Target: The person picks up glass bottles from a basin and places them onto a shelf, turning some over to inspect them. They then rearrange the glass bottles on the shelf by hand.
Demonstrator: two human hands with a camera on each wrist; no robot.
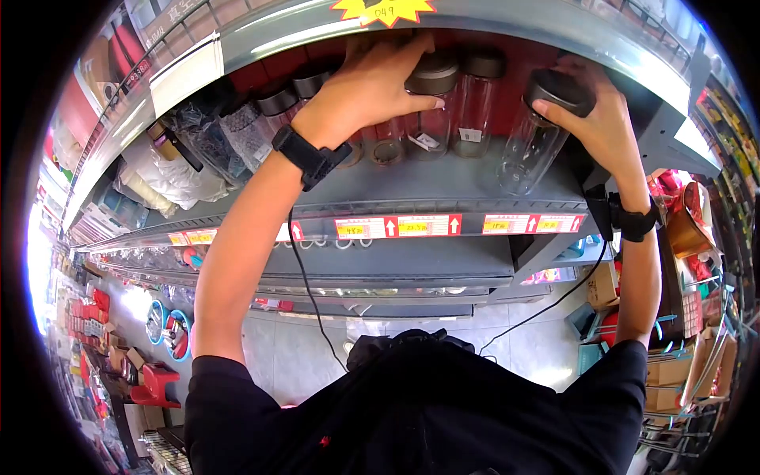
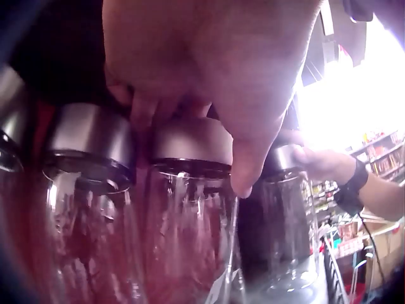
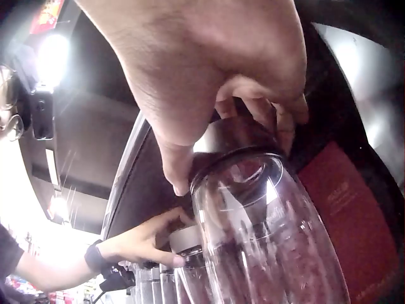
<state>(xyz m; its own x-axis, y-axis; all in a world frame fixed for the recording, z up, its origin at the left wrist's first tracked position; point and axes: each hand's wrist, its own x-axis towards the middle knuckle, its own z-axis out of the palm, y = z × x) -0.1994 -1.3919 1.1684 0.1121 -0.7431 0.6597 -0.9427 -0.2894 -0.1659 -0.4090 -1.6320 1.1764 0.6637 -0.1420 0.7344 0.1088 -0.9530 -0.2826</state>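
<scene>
My right hand (image 1: 598, 119) grips the dark lid of a clear glass jar (image 1: 529, 158), which stands tilted near the right end of the shelf. In the right wrist view the thumb and fingers of that hand (image 3: 215, 69) are round the metallic lid (image 3: 237, 136). My left hand (image 1: 372, 87) reaches over another lidded jar (image 1: 431, 119), its thumb at the lid's side. The left wrist view shows that hand (image 2: 209, 69) round the silver lid (image 2: 193, 142), with fingertips partly hidden behind it. A labelled jar (image 1: 475, 111) stands between the two hands.
More lidded jars (image 1: 277, 103) and plastic-wrapped goods (image 1: 170, 170) line the shelf to the left. Price tags (image 1: 427, 226) run along the shelf's front edge. An upper shelf edge (image 1: 293, 36) hangs over the hands, and a grey upright (image 1: 641, 142) bounds the right side.
</scene>
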